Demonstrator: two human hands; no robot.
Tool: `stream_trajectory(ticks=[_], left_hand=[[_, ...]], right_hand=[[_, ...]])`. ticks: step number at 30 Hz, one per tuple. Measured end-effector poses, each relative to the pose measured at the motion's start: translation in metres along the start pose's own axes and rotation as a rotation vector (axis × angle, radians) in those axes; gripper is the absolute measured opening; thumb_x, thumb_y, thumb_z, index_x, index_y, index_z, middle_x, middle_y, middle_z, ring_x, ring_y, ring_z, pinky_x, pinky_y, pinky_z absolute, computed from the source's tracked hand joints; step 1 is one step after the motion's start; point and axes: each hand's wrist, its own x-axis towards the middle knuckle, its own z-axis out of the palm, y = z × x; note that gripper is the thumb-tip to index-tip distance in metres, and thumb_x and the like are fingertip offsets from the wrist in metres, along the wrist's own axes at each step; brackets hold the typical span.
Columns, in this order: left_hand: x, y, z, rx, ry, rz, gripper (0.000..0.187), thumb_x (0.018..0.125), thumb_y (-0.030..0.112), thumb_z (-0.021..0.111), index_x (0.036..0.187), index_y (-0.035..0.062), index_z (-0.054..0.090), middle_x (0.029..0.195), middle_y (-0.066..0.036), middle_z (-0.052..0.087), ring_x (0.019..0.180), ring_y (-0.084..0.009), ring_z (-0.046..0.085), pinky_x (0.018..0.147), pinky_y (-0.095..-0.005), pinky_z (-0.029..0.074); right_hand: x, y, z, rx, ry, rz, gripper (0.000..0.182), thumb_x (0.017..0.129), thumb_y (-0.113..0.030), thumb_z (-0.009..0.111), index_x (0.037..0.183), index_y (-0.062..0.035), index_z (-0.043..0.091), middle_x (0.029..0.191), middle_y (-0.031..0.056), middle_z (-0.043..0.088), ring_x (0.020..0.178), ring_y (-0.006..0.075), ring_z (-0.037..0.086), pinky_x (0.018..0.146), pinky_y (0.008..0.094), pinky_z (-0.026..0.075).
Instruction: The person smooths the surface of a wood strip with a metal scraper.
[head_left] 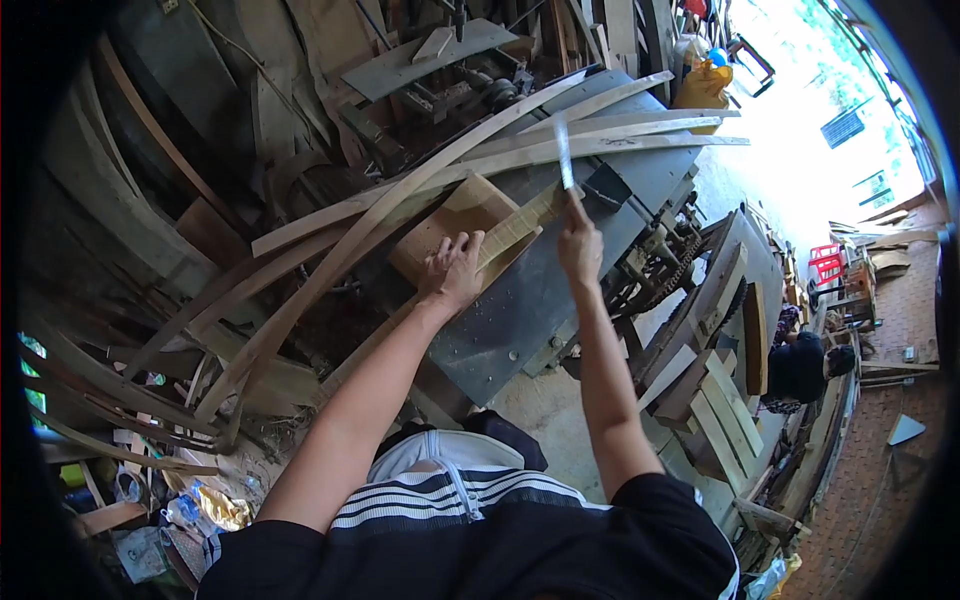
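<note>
My left hand (453, 268) lies on a curved wooden piece (508, 236), its fingers bent over the near end. A wooden block (440, 222) is just beyond that hand on the dark metal table (500, 340). My right hand (580, 248) is closed around the handle of a tool with a long pale blade (565, 155), which points away from me near the piece's far end. What kind of tool it is I cannot tell. Small wood chips are scattered on the metal surface.
Long curved wooden strips (380, 208) cross the table's far side. A machine with a tilted plate (430, 60) stands beyond. Stacked boards (725, 420) are at the right, with a person in dark clothes (797, 366) farther right. A red chair (826, 264) is behind.
</note>
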Motion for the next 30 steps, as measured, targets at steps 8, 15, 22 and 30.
stream_trajectory(ticks=[8,15,22,30], left_hand=[[-0.001,0.000,0.006,-0.002,-0.008,-0.001,0.051,0.086,0.023,0.070,0.129,0.0163,0.043,0.120,-0.009,0.055,0.117,-0.0353,0.056,0.087,-0.0535,0.054],[0.013,-0.018,0.022,-0.139,0.085,0.038,0.057,0.087,0.034,0.072,0.134,0.0147,0.047,0.119,-0.016,0.053,0.115,-0.0398,0.053,0.093,-0.0541,0.047],[0.040,-0.067,0.003,-0.143,-0.104,0.019,0.055,0.093,0.055,0.062,0.130,0.0146,0.062,0.116,-0.016,0.052,0.117,-0.0364,0.052,0.097,-0.0480,0.046],[0.002,-0.056,-0.003,0.153,0.269,0.232,0.082,0.086,0.064,0.062,0.142,0.0049,0.049,0.108,-0.014,0.055,0.108,-0.0332,0.056,0.097,-0.0458,0.041]], right_hand=[[-0.013,0.006,-0.010,-0.194,-0.137,-0.004,0.044,0.100,-0.025,0.051,0.143,-0.0366,0.054,0.090,0.0247,0.071,0.083,0.0454,0.069,0.068,0.0565,0.056],[0.027,0.059,-0.019,0.247,-0.072,0.205,0.042,0.104,-0.030,0.046,0.143,-0.0210,0.057,0.119,0.0209,0.070,0.111,0.0335,0.069,0.093,0.0389,0.052],[-0.001,0.001,-0.028,0.198,-0.054,0.020,0.044,0.102,-0.027,0.053,0.146,-0.0333,0.052,0.115,0.0195,0.071,0.094,0.0376,0.072,0.079,0.0443,0.056],[0.018,-0.011,0.015,-0.200,-0.239,-0.097,0.044,0.104,-0.041,0.043,0.148,-0.0439,0.044,0.092,0.0231,0.071,0.083,0.0456,0.069,0.069,0.0555,0.056]])
